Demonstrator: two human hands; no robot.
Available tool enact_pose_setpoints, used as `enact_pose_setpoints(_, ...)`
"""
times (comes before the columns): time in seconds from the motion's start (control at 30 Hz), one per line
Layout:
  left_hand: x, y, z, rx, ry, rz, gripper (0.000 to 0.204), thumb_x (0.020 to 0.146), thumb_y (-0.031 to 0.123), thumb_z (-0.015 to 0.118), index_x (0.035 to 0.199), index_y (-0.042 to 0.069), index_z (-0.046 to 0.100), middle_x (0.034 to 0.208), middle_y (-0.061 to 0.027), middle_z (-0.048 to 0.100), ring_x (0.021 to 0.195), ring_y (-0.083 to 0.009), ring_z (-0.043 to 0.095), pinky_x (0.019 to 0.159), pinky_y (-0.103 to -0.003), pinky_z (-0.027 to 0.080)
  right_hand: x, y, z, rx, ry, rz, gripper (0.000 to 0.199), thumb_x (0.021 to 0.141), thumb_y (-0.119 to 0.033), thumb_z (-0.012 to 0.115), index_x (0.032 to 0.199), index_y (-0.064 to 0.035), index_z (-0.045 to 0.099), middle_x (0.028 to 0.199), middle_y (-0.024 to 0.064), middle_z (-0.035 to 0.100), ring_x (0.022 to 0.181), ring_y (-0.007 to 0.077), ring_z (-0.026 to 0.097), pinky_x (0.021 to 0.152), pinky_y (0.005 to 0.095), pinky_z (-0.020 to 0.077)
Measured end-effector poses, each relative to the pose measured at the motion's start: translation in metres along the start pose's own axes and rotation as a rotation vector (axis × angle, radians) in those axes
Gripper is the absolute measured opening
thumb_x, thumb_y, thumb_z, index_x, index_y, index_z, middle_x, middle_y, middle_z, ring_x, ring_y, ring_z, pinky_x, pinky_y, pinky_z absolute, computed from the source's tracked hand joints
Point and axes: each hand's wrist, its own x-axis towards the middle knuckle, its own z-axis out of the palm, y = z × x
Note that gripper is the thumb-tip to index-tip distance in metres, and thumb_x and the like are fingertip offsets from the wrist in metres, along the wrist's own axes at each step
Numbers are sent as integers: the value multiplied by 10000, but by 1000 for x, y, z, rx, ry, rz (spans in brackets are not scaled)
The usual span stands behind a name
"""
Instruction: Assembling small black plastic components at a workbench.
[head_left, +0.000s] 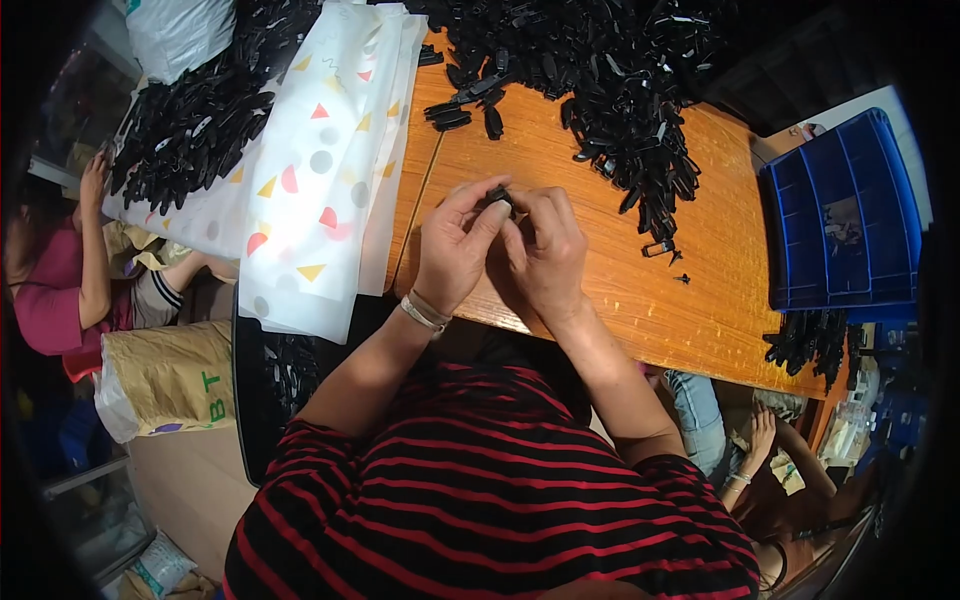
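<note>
Over the wooden table, a small black plastic part sits between the fingertips of both hands. My left hand pinches it, the thumb lying across it. From the other side my right hand holds its thumb and bent fingers closed against the same part. Much of the part is hidden by my fingers, so its exact kind cannot be told. Beyond my hands lies a big pile of similar black, elongated plastic parts, with a strand of them reaching down the right of the table.
A patterned white plastic sheet covers the left side, beside another black heap. A blue divided crate stands at the right, near more black parts. A brown sack is at lower left. Other people sit at both sides.
</note>
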Motion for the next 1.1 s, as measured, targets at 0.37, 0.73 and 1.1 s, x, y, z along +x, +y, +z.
enact_pose_setpoints(0.37, 4, 9, 5, -103, -107, -69, 211, 1026, 144, 435, 1084, -15, 562, 945, -46, 624, 840, -72, 590, 760, -198, 488, -4, 2, 2, 75, -51, 82, 507, 761, -101, 753, 1203, -18, 518, 1060, 171, 555, 846, 335, 614, 705, 378, 511)
enact_pose_setpoints(0.73, 15, 1, 4, -199, -197, -244, 251, 1027, 217, 451, 973, 16, 591, 776, -12, 589, 684, -72, 552, 639, -198, 457, -7, 13, -2, 313, -206, 282, 416, 788, -165, 744, 1145, -27, 582, 939, 152, 598, 732, 287, 617, 646, 366, 497)
enact_pose_setpoints(1.1, 104, -8, -27, 850, -67, -47, 200, 946, 136, 551, 1121, 48, 589, 829, -59, 624, 746, -159, 617, 700, -279, 488, 71, 86, -70, -796, -353, 257, 397, 815, -130, 676, 1199, -66, 594, 1098, 189, 580, 882, 368, 651, 734, 450, 540)
